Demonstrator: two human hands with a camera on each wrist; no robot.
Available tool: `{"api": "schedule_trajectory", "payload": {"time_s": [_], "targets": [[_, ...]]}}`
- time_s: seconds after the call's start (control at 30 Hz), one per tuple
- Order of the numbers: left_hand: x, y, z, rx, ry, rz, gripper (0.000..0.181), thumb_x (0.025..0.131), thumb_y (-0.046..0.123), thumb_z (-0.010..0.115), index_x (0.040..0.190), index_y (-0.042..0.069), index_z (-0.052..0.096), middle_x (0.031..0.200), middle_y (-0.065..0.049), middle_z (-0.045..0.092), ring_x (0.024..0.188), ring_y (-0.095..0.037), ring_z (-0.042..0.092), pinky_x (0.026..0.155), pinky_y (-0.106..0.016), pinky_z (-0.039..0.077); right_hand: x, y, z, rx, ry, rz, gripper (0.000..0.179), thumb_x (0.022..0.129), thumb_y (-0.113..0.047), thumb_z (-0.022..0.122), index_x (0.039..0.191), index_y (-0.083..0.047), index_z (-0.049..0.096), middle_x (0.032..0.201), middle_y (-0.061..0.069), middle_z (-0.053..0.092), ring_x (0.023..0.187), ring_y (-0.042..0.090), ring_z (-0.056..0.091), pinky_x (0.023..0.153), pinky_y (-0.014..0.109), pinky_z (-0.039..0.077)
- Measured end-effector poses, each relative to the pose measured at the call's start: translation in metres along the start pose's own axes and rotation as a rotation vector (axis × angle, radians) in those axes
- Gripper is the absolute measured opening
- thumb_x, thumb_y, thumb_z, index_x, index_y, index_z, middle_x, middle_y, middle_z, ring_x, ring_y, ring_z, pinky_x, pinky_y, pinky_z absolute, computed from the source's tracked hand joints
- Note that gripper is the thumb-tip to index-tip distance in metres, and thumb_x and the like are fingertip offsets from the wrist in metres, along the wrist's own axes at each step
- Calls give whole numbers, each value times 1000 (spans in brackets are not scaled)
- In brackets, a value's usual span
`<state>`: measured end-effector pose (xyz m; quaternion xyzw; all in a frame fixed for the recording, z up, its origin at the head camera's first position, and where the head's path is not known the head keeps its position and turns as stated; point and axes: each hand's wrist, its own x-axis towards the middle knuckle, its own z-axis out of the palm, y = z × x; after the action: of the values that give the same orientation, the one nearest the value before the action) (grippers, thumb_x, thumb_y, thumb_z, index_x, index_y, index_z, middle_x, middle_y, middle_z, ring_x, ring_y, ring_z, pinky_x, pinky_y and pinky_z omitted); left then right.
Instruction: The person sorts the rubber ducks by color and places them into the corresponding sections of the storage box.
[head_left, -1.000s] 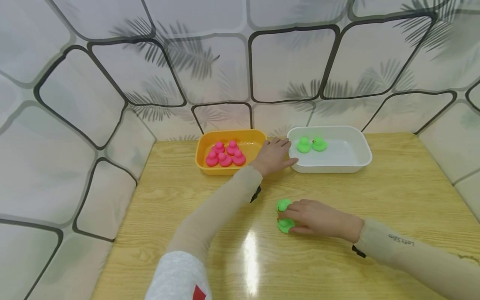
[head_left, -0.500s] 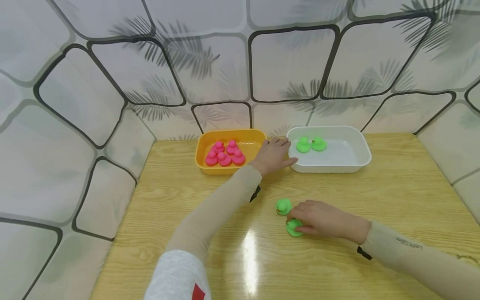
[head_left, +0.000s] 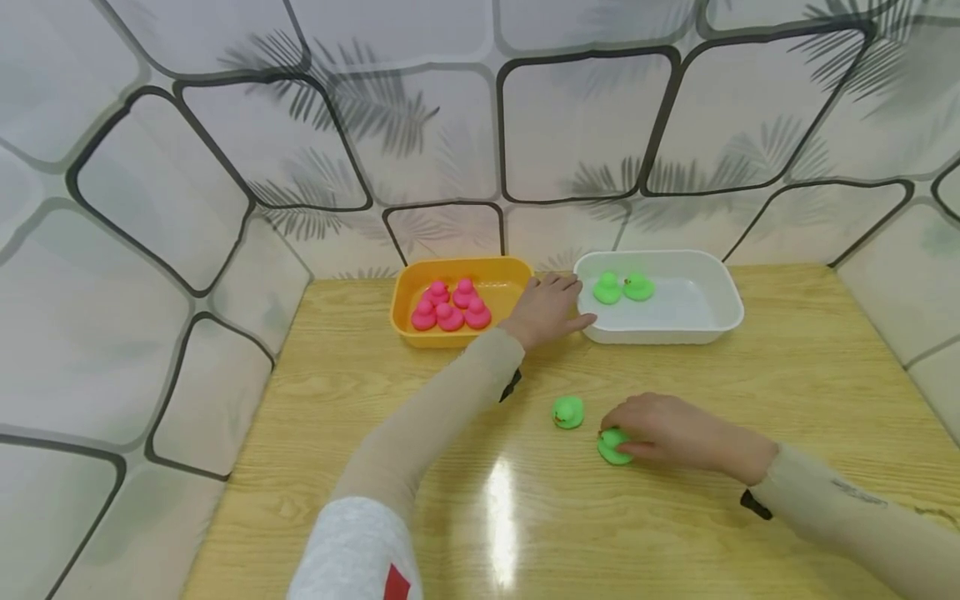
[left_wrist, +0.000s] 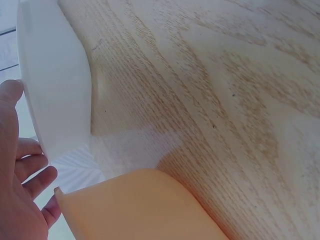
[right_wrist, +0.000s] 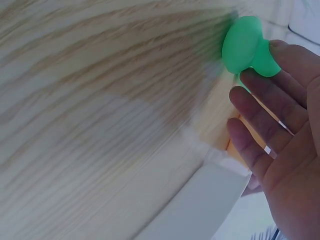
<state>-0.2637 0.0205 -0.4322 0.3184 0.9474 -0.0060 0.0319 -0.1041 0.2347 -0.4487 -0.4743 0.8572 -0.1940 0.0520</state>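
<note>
In the head view my right hand (head_left: 667, 429) pinches a green toy duck (head_left: 615, 447) low over the table. Its thumb and index finger meet at the duck's head in the right wrist view, while the other fingers extend loosely beneath. To the left, a second green duck (head_left: 567, 412) stands on the table. My left hand (head_left: 545, 312) spans the gap between two trays, its fingers laid at the near end of the white tray (head_left: 660, 337). In the left wrist view its little finger reaches the corner of the orange tray (left_wrist: 135, 205).
Several pink toy ducks (head_left: 450, 317) sit in the orange tray. Inside the white tray are two green ducks (head_left: 622, 288). Both trays stand at the back of the wooden table (head_left: 360, 400), against a patterned wall (head_left: 427, 142).
My right hand has drawn one green duck to the right, away from the other green duck, which stays in place. My left hand has not moved.
</note>
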Motion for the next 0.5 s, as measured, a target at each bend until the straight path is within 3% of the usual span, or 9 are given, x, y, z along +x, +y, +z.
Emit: {"api": "schedule_trajectory", "payload": {"time_s": [0.5], "targets": [[0,0,-2,-16,-14,0,74,105,66,41,159,15,43,165,-2,41,151,-22,36,118,-45,33,-31,26,-29,-55,-10,180,24,91,-19,81,114,-15,74,108,-8,73,96,14,69,82,39,58]]}}
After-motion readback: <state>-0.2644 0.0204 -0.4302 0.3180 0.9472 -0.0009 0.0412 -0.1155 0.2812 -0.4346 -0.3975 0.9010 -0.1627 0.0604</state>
